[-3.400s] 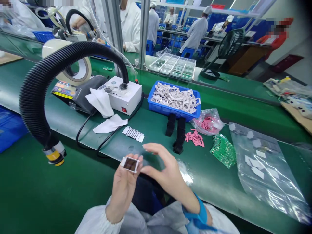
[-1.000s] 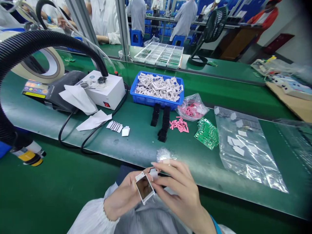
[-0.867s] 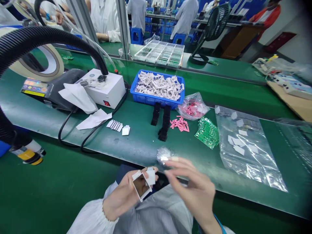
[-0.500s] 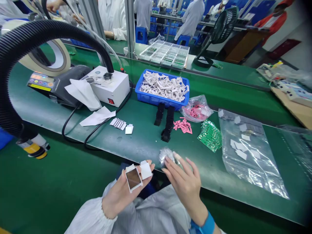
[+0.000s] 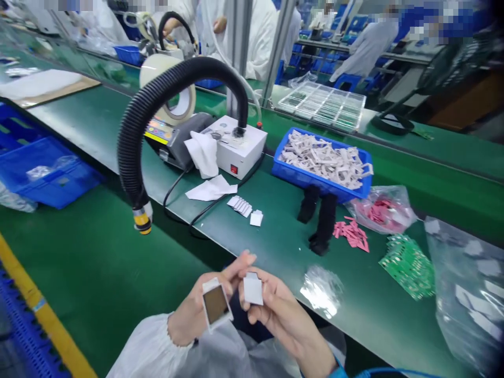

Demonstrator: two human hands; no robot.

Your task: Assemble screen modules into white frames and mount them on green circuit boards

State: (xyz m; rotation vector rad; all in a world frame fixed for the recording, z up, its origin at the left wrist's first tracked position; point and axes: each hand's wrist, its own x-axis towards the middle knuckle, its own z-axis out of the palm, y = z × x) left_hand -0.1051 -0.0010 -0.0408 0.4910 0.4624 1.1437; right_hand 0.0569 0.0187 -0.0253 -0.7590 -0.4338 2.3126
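Note:
My left hand (image 5: 197,315) is closed on a small white-framed display module (image 5: 216,304) with a dark screen, held tilted near my lap. My right hand (image 5: 271,310) pinches a small white square piece (image 5: 252,289) beside it, the two almost touching. Both hands are just in front of the near edge of the green bench (image 5: 275,247). A crumpled clear film (image 5: 321,290) lies on the bench to the right of my right hand.
A black corrugated hose (image 5: 157,100) arches over the bench to a white box (image 5: 238,149). A blue bin of white frames (image 5: 325,163), black foam stacks (image 5: 321,220), pink strips (image 5: 352,233), green circuit boards (image 5: 409,262), white squares (image 5: 241,206) and clear bags (image 5: 468,289) lie around. People in white coats work behind.
My right hand came back from the crumpled film and took the white square from my left fingers. The camera view swung to the left.

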